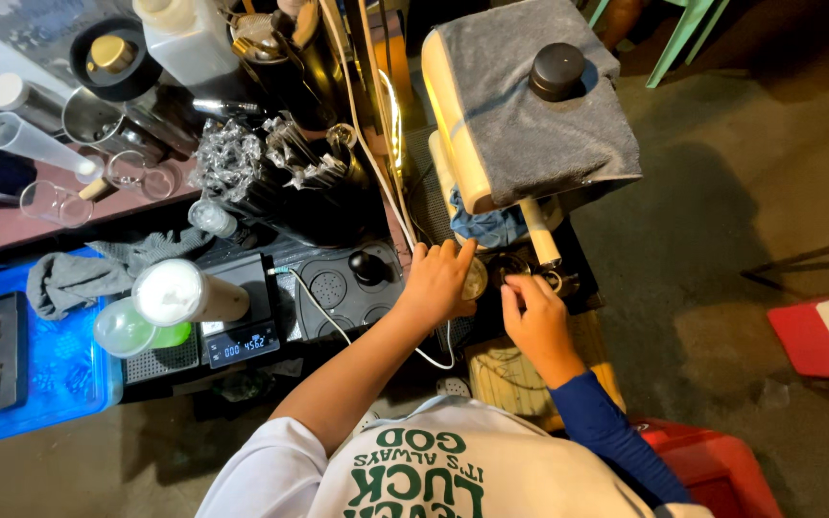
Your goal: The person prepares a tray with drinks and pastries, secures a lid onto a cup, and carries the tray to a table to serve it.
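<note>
My left hand (437, 284) reaches forward with a bare arm and closes around a small pale cup (475, 279) under the front of a coffee machine (491, 163). A grey towel (539, 134) is draped over the machine, and a black round knob (556, 71) sits on top. My right hand (534, 321), in a blue sleeve, is just right of the left. Its curled fingertips are at a dark round part (511, 268) beside a wooden handle (540, 235) with a metal end (558, 282). What those fingers grip is hidden.
A black scale (239, 331) at left carries a white-topped cup (184, 294), with a green cup (131, 329) beside it. A blue tray (50, 384) holds wrapped pastries, next to a grey cloth (74, 278). Glasses, metal jugs and bottles crowd the back. A red crate (722, 470) stands at lower right.
</note>
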